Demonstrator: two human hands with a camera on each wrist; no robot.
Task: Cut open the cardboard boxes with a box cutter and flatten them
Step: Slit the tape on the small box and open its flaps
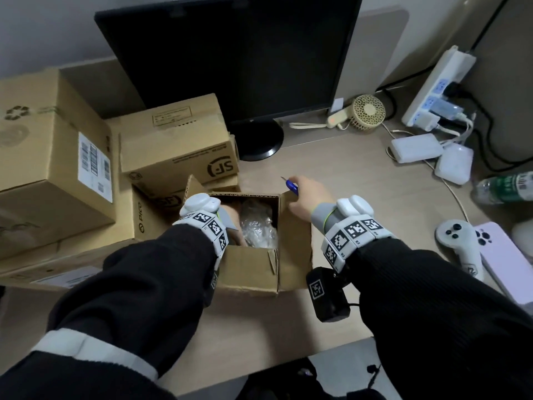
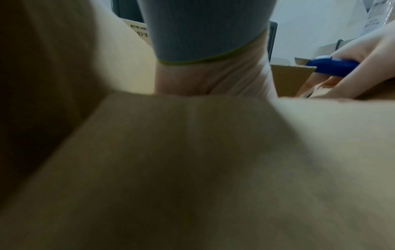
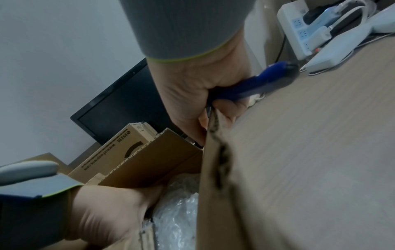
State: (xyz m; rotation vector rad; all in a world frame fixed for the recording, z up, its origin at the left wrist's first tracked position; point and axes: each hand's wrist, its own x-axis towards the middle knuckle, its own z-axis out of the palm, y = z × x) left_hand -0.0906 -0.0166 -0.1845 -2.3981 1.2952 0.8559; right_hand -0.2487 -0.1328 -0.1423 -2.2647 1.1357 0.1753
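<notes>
Matt brown corrugated cardboard box [image 1: 253, 269] — rough torn edge; crinkled glossy clear plastic wrap [image 1: 258, 226] inside. Box cutter [image 1: 292, 186]: smooth blue plastic handle — desk [image 1: 360, 168] pale matt woodgrain.

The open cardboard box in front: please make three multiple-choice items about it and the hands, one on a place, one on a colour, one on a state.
1. Where is the left hand?
A. Inside the open cardboard box
B. On the monitor
C. On the phone

2. What colour is the box cutter handle?
A. Red
B. Blue
C. Yellow

3. What is inside the box?
A. Nothing
B. Books
C. Clear plastic wrapping

Answers: 1 A, the hand reaches down into the box; 2 B, the right hand grips a blue handle at the box's far right corner; 3 C, crinkled plastic shows beside the left hand.
</notes>
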